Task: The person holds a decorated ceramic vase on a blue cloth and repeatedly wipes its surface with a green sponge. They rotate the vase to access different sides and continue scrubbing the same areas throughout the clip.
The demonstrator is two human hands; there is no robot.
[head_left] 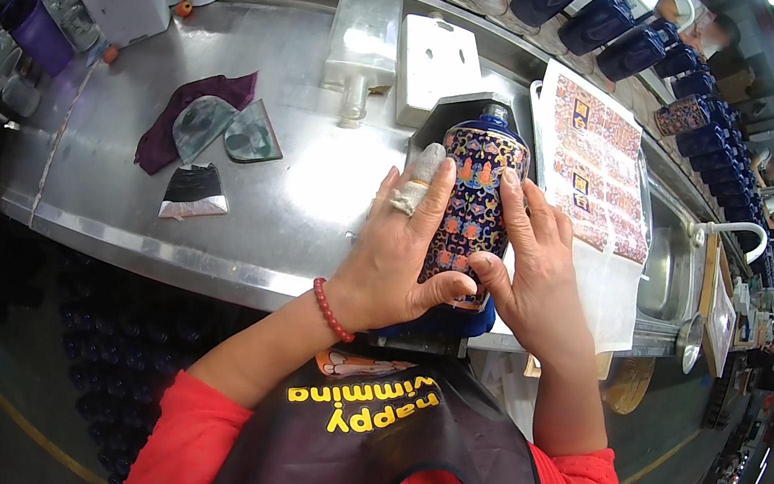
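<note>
One bottle rests at the bench edge, neck toward twelve o'clock; left hand against it at nine, right hand at three, both spread, not clamped. Even strokes outward would probably smooth its patterned covering.

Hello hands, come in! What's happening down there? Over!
Left hand and right hand both touching blue patterned bottle. Bottle's neck pointing away. Patterned sheet at right, not blocking.
</note>
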